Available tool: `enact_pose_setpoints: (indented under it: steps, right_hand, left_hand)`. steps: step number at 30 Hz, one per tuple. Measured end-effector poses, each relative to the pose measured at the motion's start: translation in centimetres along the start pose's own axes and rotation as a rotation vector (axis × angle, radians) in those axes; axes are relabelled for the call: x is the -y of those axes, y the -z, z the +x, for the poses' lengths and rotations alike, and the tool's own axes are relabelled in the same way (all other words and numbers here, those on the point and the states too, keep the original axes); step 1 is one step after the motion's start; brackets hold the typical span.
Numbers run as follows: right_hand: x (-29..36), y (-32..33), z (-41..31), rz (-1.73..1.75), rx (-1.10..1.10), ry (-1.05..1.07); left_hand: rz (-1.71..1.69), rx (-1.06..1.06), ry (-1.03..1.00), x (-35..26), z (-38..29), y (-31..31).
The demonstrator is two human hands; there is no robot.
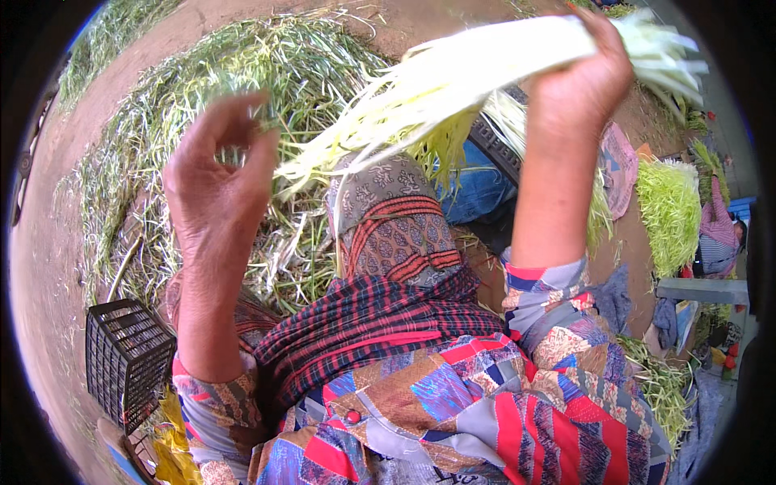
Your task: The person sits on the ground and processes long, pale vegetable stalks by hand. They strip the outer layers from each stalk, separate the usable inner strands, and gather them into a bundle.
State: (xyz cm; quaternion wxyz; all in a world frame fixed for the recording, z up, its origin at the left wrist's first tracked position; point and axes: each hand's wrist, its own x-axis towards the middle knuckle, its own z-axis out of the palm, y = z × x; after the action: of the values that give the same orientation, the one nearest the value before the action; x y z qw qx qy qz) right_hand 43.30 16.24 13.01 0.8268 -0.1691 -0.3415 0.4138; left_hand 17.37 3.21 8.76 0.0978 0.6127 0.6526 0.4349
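My right hand (576, 79) is raised at the upper right, closed around a bunch of long pale stalks with narrow yellowish leaves (473, 73), which look like blanched chives. White cut ends stick out blurred beyond the fist; the thin leaf tips trail down to the left over my knee. My left hand (218, 157) is blurred, held up at the left near those tips. Its thumb and fingers curve toward each other with a gap between them. Green blur at the fingertips hides whether they pinch a leaf.
A large heap of green and straw-coloured leaf waste (242, 66) lies on bare ground ahead. Black plastic crates stand at lower left (127, 357) and beyond my right forearm (497, 145). More pale-green bunches (667, 212) are stacked at right, near another person (716, 236) and a grey beam (703, 291).
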Motion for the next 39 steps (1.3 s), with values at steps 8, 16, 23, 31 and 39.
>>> enact_pose_setpoints:
  steps: [8,16,23,31,39]
  right_hand:
    - [-2.9,-11.3,-7.9,0.141,0.172,-0.049]
    - [-0.3,-12.7,-10.8,0.115,0.530,-0.060]
    - [0.5,-11.6,-9.3,0.194,0.504,-0.246]
    - [1.5,-5.9,-6.0,0.001,0.212,-0.038]
    - [1.6,-4.0,-6.0,-0.030,0.086,-0.007]
  left_hand:
    - [0.091,-0.089,-0.275,-6.8,4.3,-2.3]
    - [-0.609,0.430,-0.346,-5.5,4.9,5.4]
    - [-0.551,0.846,-0.433,-6.3,6.4,7.7]
    - [-0.220,-0.110,0.056,0.7,0.5,5.3]
    - [-0.212,-0.064,-0.268,0.6,-2.1,0.5]
